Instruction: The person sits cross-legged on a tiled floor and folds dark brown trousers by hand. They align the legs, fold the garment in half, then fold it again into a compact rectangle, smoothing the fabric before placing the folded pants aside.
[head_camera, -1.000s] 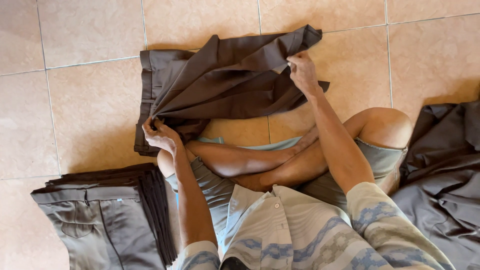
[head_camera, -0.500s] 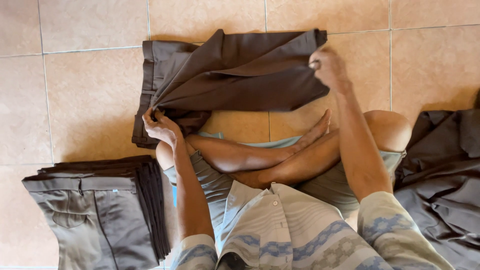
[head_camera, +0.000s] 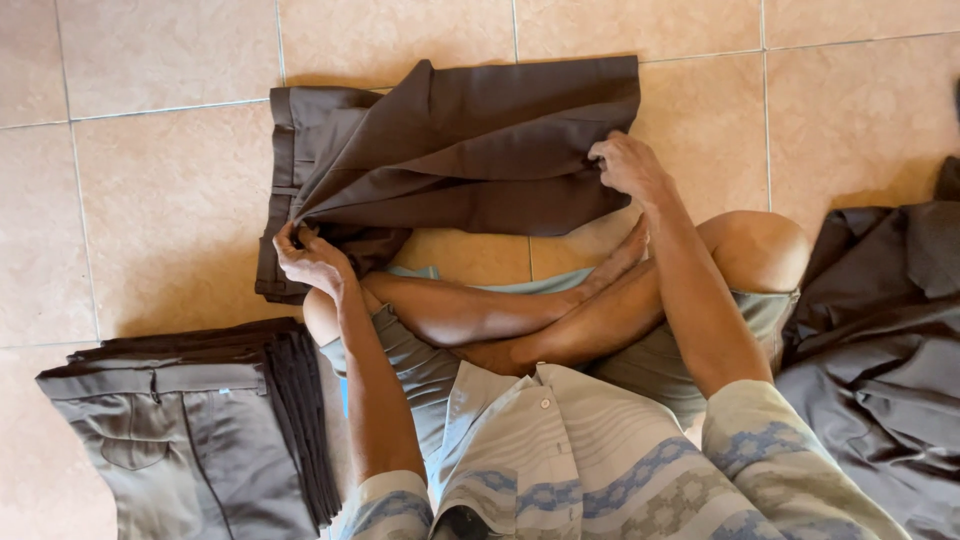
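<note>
Here my left hand (head_camera: 312, 258) pinches the brown trousers (head_camera: 470, 150) at the waistband while my right hand (head_camera: 628, 165) grips the leg ends, keeping the fold flat.

A single head-worn camera looks almost straight down from close range over a person seated cross-legged on a tiled floor (head_camera: 170, 200). The wearer's shirt and both forearms fill the bottom edge; brown trousers (head_camera: 470, 150) lie ahead at the top, a folded stack (head_camera: 190, 420) lower left, loose cloth (head_camera: 880, 340) at right.
</note>
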